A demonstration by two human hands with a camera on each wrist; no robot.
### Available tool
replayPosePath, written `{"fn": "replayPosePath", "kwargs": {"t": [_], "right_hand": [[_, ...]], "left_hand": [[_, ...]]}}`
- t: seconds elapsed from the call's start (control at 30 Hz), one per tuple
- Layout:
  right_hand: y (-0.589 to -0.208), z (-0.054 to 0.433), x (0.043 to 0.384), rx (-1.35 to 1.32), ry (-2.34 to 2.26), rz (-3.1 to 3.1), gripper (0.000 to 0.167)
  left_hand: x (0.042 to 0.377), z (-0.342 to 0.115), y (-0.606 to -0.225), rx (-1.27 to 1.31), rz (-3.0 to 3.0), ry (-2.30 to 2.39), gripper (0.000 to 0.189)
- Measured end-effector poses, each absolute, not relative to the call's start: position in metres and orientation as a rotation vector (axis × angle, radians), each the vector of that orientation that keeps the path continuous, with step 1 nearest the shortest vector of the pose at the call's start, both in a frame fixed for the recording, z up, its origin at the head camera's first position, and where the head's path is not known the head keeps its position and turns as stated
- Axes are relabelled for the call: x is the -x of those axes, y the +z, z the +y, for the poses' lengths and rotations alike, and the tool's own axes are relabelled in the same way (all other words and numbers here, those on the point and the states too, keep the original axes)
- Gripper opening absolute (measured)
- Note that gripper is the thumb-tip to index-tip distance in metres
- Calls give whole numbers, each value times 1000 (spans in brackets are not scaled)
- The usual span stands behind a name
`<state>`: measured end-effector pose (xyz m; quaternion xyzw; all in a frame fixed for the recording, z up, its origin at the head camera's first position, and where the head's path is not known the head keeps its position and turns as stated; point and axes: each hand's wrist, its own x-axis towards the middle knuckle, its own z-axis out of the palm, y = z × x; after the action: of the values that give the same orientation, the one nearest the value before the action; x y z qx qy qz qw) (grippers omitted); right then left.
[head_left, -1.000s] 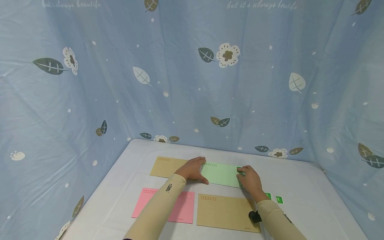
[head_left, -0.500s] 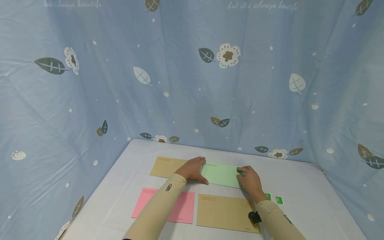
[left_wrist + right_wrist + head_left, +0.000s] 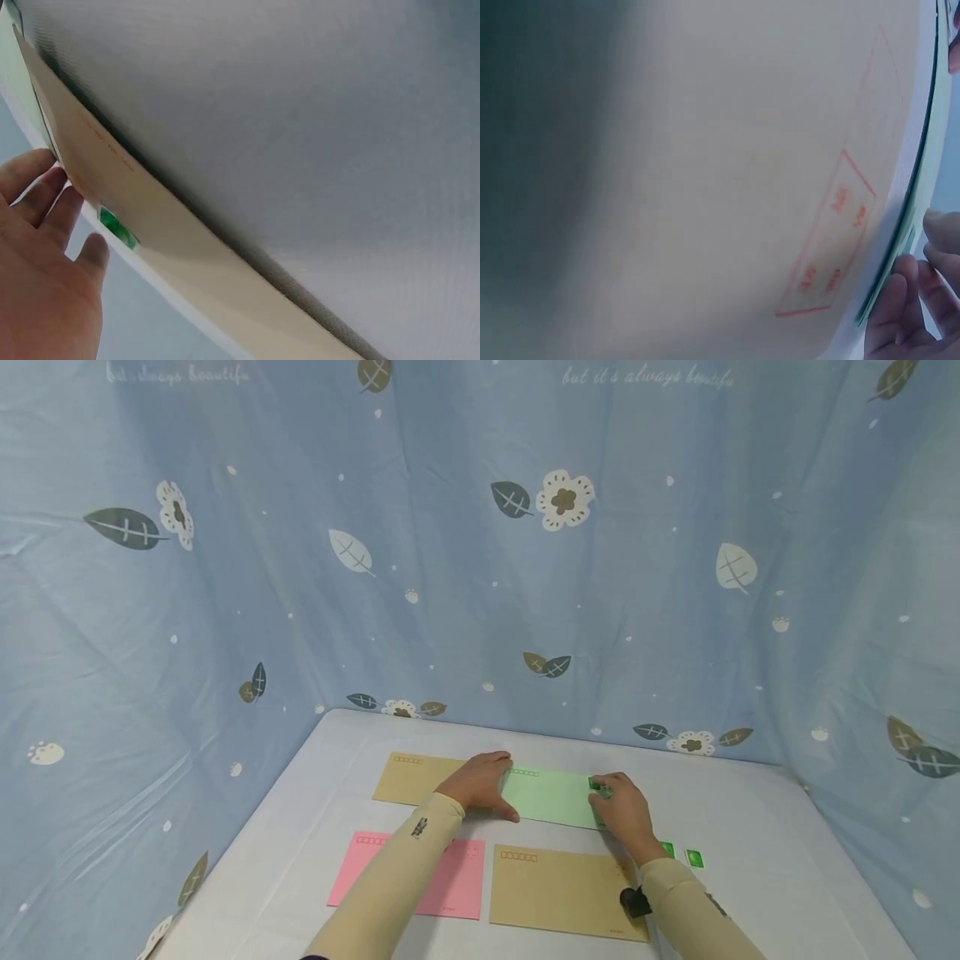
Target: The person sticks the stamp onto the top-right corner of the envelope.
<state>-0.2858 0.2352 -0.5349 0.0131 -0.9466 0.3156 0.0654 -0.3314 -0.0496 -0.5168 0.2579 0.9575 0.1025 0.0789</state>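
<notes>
A light green envelope lies at the back middle. My left hand rests at its left edge, fingers spread and thumb out, over the right part of a tan envelope. In the left wrist view that tan envelope bears a green stamp near the fingertips. At the upper right corner of the green envelope, my right hand holds a dark green stamp between bent fingers and thumb, which partly cover it. The right wrist view shows these fingers curled at the envelope's edge.
Nearer lie a pink envelope, partly under the left forearm, and a second tan envelope beside the right wrist's black camera. Two loose green stamps lie right of the right wrist. A blue patterned curtain surrounds the white table.
The right fingers have shifted slightly at the stamp, and more green shows between them. The left hand and the envelopes stay put; the head view has moved a little.
</notes>
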Motion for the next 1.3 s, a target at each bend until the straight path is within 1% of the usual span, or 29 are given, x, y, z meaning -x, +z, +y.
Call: {"fn": "replayPosePath", "kwargs": {"t": [0.43, 0.73, 0.93, 1.1, 1.3], "right_hand": [[-525, 234, 281, -40, 1005, -2831, 39], [-522, 238, 277, -46, 988, -2807, 40], [-524, 243, 276, -51, 999, -2799, 39], [-523, 243, 272, -47, 1001, -2804, 38], [-520, 244, 267, -24, 979, -2776, 36]], "left_hand": [[330, -53, -510, -806, 2878, 323, 116], [320, -59, -495, -796, 2869, 365, 110], [317, -63, -497, -806, 2887, 289, 109], [312, -68, -493, -812, 2869, 341, 109], [310, -76, -498, -815, 2870, 335, 109]]}}
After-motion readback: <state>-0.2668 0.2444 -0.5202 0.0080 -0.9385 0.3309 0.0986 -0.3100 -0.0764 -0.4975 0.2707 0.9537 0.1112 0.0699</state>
